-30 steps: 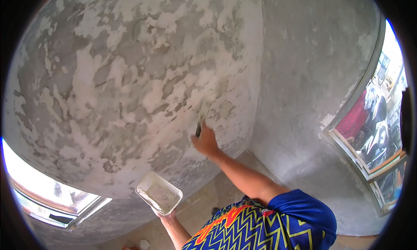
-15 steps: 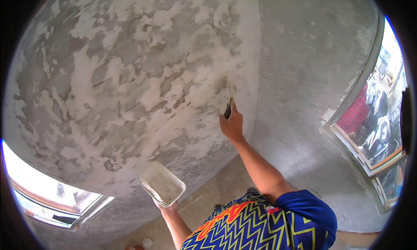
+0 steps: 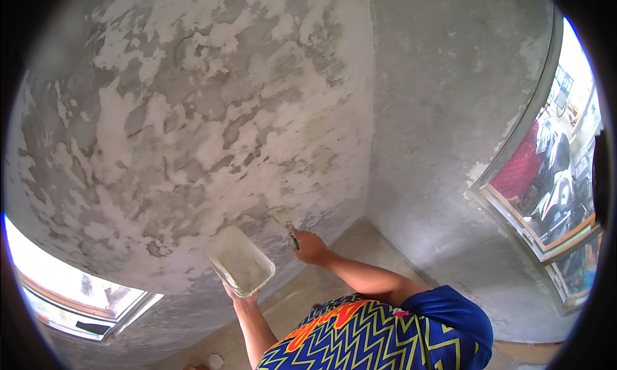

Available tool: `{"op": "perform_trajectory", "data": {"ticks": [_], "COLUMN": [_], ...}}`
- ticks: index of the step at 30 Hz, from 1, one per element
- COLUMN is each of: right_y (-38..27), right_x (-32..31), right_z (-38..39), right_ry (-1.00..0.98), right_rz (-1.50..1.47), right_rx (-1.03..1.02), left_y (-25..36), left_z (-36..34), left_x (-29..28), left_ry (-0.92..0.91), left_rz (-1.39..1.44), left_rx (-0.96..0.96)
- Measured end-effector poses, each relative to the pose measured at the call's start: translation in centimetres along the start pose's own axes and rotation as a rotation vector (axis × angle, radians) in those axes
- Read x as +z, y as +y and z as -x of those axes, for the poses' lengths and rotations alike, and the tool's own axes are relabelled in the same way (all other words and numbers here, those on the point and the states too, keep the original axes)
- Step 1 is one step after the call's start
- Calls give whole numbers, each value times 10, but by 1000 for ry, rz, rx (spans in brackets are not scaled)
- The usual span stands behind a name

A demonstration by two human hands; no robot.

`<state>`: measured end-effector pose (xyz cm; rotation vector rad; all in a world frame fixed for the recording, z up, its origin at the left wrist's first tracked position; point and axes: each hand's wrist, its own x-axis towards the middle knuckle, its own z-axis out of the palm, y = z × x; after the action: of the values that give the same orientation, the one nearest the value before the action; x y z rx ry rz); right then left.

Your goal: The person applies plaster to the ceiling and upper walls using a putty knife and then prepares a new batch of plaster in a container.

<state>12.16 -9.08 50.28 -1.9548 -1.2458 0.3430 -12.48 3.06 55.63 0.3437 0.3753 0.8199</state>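
My right hand (image 3: 310, 247) is closed round the dark handle of a putty knife (image 3: 283, 216), its blade at the lower part of a patchy grey and white wall (image 3: 180, 126). Whether the blade touches the wall I cannot tell. To its left, my left hand (image 3: 242, 295) holds a pale rectangular tub (image 3: 241, 262) from below, tilted so that its inside shows. A whitish film coats the inner walls of the tub. The fingers under the tub are mostly hidden.
A smoother grey wall (image 3: 443, 106) meets the patchy one at a corner on the right. Beyond the framed opening (image 3: 546, 241) at far right are a red cloth and parked motorbikes. Another bright window (image 3: 77, 299) lies at lower left. Bare floor (image 3: 302, 286) shows below.
My right hand has come down and left with the putty knife, from high by the corner to just beside the tub. The left hand and tub have hardly moved.
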Motion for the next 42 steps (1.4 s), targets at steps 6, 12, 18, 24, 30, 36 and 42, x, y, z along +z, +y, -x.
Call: {"op": "perform_trajectory", "data": {"ticks": [6, 12, 18, 24, 30, 36, 42], "right_y": [-5, -42, -68, -83, -126, -147, -166], "right_x": [-73, -168, -210, -217, -236, -236, -243], "right_z": [15, 22, 43, 48, 50, 47, 21], "right_ry": [100, 12, -135, -253, -315, -122, -148], "right_rz": [-213, -698, -1317, -1151, -476, -357, -68], "right_rx": [7, 177, 91, 22, -302, -454, -551], "left_y": [-32, -21, -8, -5, 11, 26, 37], "left_z": [-16, -18, -22, -23, -41, -48, -42], "left_x": [27, 109, 150, 158, 89, 79, 108], "left_ry": [-81, -235, -332, -279, -398, -362, -247], "left_rz": [-29, -72, -254, -256, -242, -78, -178], "left_rx": [-15, -35, 11, 65, 217, 230, 218]}}
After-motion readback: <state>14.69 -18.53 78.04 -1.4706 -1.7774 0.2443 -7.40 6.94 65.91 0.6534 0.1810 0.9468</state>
